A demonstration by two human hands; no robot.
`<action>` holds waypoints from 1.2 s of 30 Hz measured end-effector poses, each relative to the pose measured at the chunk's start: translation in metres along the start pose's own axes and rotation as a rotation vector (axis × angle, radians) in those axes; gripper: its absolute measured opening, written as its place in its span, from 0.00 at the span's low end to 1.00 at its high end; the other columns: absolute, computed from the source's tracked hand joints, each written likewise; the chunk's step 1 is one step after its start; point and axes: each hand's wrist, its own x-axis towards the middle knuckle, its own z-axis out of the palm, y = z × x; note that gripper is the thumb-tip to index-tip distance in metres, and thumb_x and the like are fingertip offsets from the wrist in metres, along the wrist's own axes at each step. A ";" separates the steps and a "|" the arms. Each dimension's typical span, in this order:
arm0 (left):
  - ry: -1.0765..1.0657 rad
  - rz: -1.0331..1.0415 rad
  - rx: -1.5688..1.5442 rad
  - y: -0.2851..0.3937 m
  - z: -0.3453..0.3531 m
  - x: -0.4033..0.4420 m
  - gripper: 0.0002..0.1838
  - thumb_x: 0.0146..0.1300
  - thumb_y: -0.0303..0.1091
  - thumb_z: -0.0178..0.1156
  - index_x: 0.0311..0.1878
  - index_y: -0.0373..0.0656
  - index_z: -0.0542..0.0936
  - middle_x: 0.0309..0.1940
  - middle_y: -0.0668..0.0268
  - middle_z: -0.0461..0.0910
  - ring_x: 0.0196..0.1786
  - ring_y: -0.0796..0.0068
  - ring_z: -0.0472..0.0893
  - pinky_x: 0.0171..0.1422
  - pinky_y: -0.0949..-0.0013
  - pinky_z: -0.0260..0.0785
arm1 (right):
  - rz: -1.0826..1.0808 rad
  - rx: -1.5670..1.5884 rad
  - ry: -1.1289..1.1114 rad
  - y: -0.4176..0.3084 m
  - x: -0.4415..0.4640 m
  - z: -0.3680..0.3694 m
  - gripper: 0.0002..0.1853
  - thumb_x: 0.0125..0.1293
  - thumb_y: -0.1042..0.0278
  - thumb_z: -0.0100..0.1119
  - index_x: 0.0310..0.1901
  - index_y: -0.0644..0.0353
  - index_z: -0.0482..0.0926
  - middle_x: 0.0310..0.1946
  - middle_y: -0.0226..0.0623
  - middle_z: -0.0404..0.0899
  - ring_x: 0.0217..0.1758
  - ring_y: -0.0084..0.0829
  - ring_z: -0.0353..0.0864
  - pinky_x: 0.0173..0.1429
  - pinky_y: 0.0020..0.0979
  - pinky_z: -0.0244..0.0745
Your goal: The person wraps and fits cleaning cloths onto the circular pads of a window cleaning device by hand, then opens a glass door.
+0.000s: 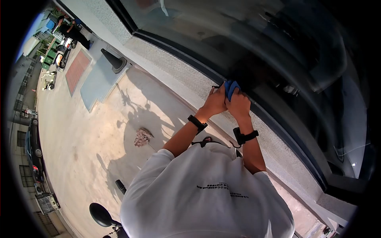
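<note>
A folded blue cloth [231, 88] is bunched between my two hands at the lower edge of a large dark window [254, 47]. My right hand [239, 105] has its fingers bent round the near side of the cloth. Against its left side, my left hand [215, 102] is closed on the cloth too, with some of its fingers hidden. A small dark piece shows by the left fingertips, too small to name. Both hands are over the black window frame [190, 64] and the pale stone sill [168, 59]. Each wrist wears a black band.
A crumpled cloth [143, 137] lies on the concrete ground to the left. Farther off stand a dark cone [114, 61], parked motorbikes and a person in dark clothes [73, 31]. A scooter mirror [100, 214] is close at lower left. A dark car [35, 148] is parked at far left.
</note>
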 end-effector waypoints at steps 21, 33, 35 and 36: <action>0.040 0.045 0.078 -0.031 -0.012 0.015 0.46 0.52 0.45 0.70 0.71 0.33 0.62 0.61 0.42 0.77 0.68 0.46 0.74 0.80 0.32 0.38 | 0.076 0.136 -0.065 -0.006 -0.003 0.001 0.18 0.57 0.61 0.66 0.42 0.67 0.77 0.36 0.51 0.84 0.44 0.49 0.85 0.49 0.46 0.81; -0.038 0.018 -0.157 -0.024 0.003 0.006 0.45 0.55 0.37 0.64 0.76 0.40 0.56 0.55 0.48 0.82 0.65 0.46 0.76 0.79 0.38 0.46 | 0.078 0.086 -0.116 -0.002 -0.016 -0.010 0.18 0.54 0.68 0.66 0.45 0.66 0.78 0.40 0.48 0.83 0.46 0.47 0.82 0.55 0.44 0.77; -0.098 -0.049 -0.210 -0.018 -0.010 0.003 0.46 0.54 0.37 0.64 0.75 0.36 0.57 0.61 0.45 0.77 0.69 0.47 0.72 0.81 0.41 0.44 | 0.002 0.048 -0.074 -0.001 -0.020 0.001 0.18 0.54 0.68 0.66 0.46 0.66 0.79 0.42 0.48 0.83 0.48 0.46 0.81 0.56 0.43 0.77; -0.039 -0.040 -0.223 -0.020 -0.005 0.003 0.45 0.53 0.35 0.62 0.75 0.39 0.57 0.59 0.46 0.79 0.68 0.45 0.73 0.80 0.41 0.44 | -0.028 0.002 -0.055 0.001 -0.019 0.007 0.18 0.53 0.69 0.66 0.46 0.66 0.79 0.45 0.47 0.82 0.51 0.44 0.80 0.56 0.43 0.77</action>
